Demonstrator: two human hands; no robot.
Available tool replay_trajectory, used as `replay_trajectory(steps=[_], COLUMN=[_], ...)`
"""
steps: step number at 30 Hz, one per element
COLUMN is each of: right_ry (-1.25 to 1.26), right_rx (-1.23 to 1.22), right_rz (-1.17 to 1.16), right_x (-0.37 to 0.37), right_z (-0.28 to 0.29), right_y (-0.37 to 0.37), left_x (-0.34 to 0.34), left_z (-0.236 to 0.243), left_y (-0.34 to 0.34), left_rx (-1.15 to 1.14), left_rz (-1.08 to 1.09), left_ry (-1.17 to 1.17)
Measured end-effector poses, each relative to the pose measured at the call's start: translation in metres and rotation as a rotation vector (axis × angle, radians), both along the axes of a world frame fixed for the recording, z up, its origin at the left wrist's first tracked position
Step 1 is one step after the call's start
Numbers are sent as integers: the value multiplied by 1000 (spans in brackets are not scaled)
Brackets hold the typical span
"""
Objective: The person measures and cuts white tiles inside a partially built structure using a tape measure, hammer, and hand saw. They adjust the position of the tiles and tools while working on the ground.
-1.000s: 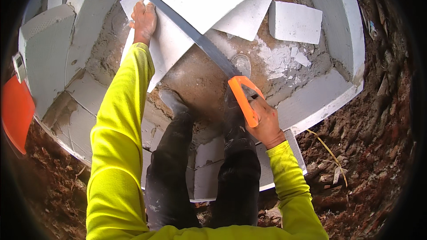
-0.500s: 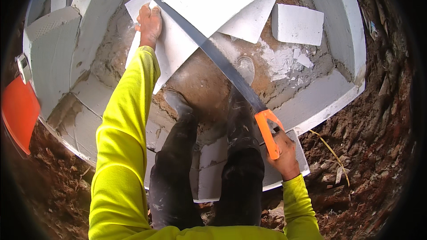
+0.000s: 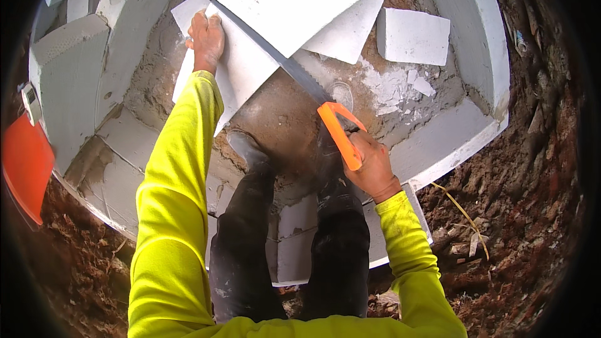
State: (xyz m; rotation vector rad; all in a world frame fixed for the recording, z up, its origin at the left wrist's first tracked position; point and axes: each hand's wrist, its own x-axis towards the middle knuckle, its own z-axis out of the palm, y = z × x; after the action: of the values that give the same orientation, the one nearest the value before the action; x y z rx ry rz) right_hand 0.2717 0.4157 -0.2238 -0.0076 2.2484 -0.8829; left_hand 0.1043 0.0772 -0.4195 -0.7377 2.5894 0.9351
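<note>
My right hand (image 3: 370,161) is wrapped round the orange handle of a hand saw (image 3: 299,76). Its long dark blade slants up to the left across a white block (image 3: 243,76), along the edge of another white block (image 3: 291,3) that lies over it. My left hand (image 3: 206,37) grips the lower block's left part, close to the blade, with some fingers hidden against the block. The saw's tip sticks out past the far side of the block.
Another flat white block (image 3: 346,28) lies beneath the top one, and a separate block (image 3: 413,36) sits to the right. White chips (image 3: 400,87) litter the soil. A low block wall (image 3: 438,144) curves round me. An orange object (image 3: 26,166) is at the far left.
My right hand has pushed the saw forward, up and to the left, so its tip now reaches beyond the block. My left hand keeps its hold on the block.
</note>
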Motion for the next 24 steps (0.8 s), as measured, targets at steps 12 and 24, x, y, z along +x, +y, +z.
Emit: replay_trajectory(steps=[12,24], right_ry=[88,136], right_rx=[-83,-61], right_rz=[-58,-45], right_x=[25,56], right_z=[8,22], right_y=[13,50], left_x=[1,-5], left_z=[-8,-14], left_y=[-20,-27], left_rx=[51,17], left_rz=[53,92], left_ry=[7,30])
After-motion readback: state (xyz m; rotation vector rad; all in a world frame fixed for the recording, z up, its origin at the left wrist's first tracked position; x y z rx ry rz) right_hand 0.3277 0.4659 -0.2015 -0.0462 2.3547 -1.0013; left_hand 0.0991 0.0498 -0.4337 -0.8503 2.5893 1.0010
